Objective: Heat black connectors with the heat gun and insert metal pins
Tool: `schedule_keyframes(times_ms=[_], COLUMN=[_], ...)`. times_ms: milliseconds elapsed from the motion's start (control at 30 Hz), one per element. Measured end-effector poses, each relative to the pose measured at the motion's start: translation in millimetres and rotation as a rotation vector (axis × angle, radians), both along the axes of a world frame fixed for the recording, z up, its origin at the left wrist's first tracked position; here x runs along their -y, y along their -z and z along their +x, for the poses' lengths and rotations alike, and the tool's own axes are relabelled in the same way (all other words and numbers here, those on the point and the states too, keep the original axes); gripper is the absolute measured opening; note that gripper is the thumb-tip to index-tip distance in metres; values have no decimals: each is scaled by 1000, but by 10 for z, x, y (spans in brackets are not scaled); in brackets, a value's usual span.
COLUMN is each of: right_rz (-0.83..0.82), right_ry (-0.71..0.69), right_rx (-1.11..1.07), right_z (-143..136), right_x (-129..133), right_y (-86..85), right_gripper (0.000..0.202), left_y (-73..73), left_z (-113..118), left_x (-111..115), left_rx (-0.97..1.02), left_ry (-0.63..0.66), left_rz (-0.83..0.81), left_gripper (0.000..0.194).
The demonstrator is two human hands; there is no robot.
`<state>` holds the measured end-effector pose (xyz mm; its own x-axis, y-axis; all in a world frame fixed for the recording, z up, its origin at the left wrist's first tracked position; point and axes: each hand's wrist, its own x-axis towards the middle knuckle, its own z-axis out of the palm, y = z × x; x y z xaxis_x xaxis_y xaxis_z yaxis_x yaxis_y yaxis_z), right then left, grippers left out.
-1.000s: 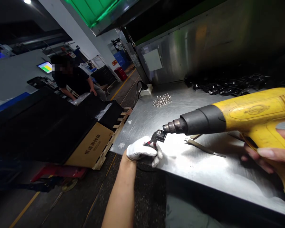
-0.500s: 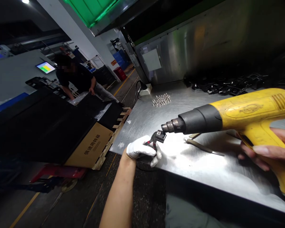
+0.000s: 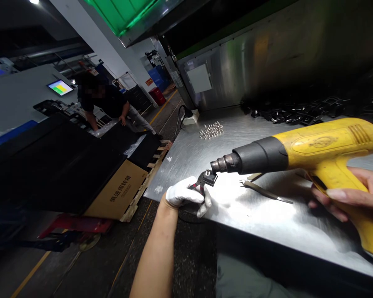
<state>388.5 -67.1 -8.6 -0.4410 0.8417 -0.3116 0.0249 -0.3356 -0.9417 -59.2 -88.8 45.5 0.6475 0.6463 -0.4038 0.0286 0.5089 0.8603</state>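
Observation:
My left hand [image 3: 189, 196], in a white glove, is closed around pliers [image 3: 201, 181] with dark jaws and red on the handles. The jaws hold a small black part [image 3: 210, 179] with a silver metal fitting [image 3: 208, 172] on top. Bare, my right hand [image 3: 345, 196] grips the handle of a yellow heat gun [image 3: 323, 145]. Its stepped metal nozzle [image 3: 224, 164] points left, close beside the fitting; whether they touch I cannot tell. Beneath the heat gun, a second pair of pliers [image 3: 264, 191] lies on the metal table [image 3: 180, 153].
Several silver fittings [image 3: 211, 130] stand in a group farther back, near a white power socket [image 3: 190, 117]. Black parts [image 3: 298, 112] are piled at the back right. A person [image 3: 104, 99] leans over black boxes at left, beside a cardboard box [image 3: 121, 190] on a pallet.
The heat gun and my right hand have shifted very slightly left. The person at the left has moved a little to the right. My left hand looks the same.

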Motion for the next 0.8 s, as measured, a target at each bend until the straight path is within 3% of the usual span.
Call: schedule_keyframes(times_ms=[233, 500, 800], right_rz=[10, -2, -10], right_ry=[-22, -3, 24], right_rx=[-33, -15, 2], right_z=[6, -53, -29], right_x=[-32, 10, -12], right_y=[37, -87, -45], right_gripper=[21, 28, 27], left_y=[-3, -10, 15], left_z=[6, 3, -13], left_x=[-10, -21, -17], left_rx=[1, 6, 7], left_ry=[10, 14, -1], left_rz=[-16, -14, -7], left_gripper=[32, 33, 30])
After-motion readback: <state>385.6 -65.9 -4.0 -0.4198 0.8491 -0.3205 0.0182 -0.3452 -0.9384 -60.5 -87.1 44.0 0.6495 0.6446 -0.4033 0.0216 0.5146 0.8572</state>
